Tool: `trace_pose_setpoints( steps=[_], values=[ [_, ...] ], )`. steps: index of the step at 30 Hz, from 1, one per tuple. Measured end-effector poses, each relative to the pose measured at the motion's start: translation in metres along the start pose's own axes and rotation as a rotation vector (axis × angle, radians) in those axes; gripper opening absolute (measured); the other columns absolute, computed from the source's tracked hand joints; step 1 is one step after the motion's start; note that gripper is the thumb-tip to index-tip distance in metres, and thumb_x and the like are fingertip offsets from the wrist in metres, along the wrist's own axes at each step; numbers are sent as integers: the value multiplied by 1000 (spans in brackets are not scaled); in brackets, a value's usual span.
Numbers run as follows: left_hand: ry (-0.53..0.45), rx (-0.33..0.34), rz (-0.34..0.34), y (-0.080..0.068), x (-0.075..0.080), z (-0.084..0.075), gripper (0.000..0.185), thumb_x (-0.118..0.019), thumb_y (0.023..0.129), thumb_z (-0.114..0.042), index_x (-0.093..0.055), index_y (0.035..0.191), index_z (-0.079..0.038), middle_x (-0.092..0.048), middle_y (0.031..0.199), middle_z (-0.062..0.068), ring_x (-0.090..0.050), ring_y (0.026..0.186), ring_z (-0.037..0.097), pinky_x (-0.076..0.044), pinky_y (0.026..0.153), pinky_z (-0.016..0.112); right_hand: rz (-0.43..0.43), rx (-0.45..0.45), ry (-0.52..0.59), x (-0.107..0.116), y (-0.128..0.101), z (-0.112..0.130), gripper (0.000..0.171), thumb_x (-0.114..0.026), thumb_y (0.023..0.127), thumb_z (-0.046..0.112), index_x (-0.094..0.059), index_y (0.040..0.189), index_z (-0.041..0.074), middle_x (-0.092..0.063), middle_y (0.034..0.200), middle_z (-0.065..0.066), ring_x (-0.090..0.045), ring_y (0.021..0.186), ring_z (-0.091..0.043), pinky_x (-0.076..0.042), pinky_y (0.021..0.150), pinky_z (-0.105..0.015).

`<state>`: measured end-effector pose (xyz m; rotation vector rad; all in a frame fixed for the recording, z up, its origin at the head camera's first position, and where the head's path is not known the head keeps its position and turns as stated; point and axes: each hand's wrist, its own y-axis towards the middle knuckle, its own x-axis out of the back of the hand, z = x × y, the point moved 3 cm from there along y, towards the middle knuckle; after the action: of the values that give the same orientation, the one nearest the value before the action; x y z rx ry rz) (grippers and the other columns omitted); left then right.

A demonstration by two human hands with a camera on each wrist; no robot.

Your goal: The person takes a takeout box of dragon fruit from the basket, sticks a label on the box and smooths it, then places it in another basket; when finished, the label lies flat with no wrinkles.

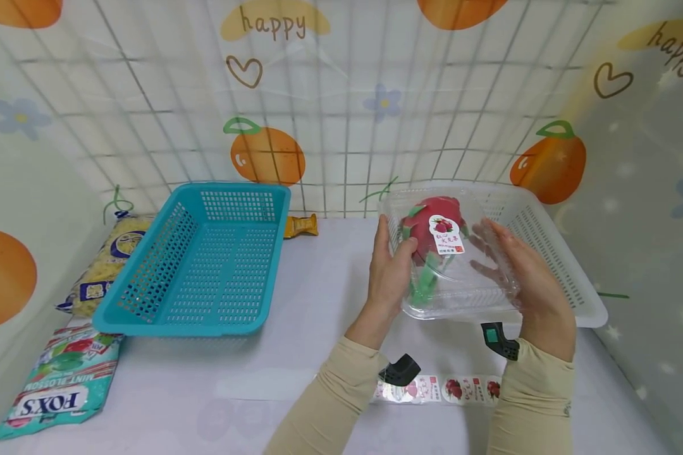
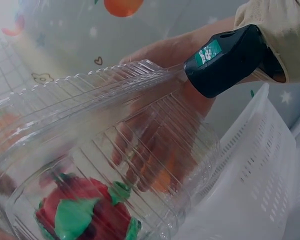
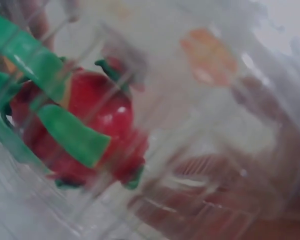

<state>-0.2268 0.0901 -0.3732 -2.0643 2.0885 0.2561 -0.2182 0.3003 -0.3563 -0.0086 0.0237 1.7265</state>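
Note:
A clear plastic clamshell box (image 1: 478, 287) holds a red dragon fruit (image 1: 432, 218) with green scales and a round white label (image 1: 447, 234) on its lid. My left hand (image 1: 391, 265) grips the box's left side, and my right hand (image 1: 518, 272) grips its right side. The box hangs above the front edge of a white basket (image 1: 552, 246). In the left wrist view the box (image 2: 90, 150) shows the fruit (image 2: 85, 215) inside and my right hand's fingers (image 2: 150, 155) behind the plastic. The right wrist view is filled by the fruit (image 3: 75, 130) seen through blurred plastic.
A teal basket (image 1: 199, 259) stands at the left. A FOX'S candy bag (image 1: 62, 379) and a yellow snack bag (image 1: 105, 265) lie beside it, and a small wrapped bar (image 1: 300, 225) behind. A strip of fruit stickers (image 1: 438, 388) lies near the table's front edge.

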Motion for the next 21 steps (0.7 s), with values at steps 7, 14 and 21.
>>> trace_pose_setpoints(
  steps=[7,14,21],
  values=[
    [-8,-7,13,-1,-6,0,80,-56,98,-25,-13,165,-29,-19,170,-8,-24,154,21,-38,119,51,-5,34,-49,6,-4,1,59,-43,108,42,-32,161,18,-33,166,-10,-45,144,-22,-55,94,-20],
    [-10,0,21,1,-11,3,80,-56,98,-24,-13,165,-32,-19,169,-11,-26,152,18,-38,119,49,-18,33,-99,11,-6,2,59,-42,108,43,-31,162,19,-29,168,-13,-36,151,-31,-54,94,-18],
    [-5,-7,29,0,-15,3,79,-55,98,-24,-13,165,-29,-17,170,-10,-20,155,17,-30,123,51,-14,34,-89,17,-10,1,60,-42,108,44,-30,162,21,-25,169,-15,-33,153,-32,-54,93,-16]
  ],
)
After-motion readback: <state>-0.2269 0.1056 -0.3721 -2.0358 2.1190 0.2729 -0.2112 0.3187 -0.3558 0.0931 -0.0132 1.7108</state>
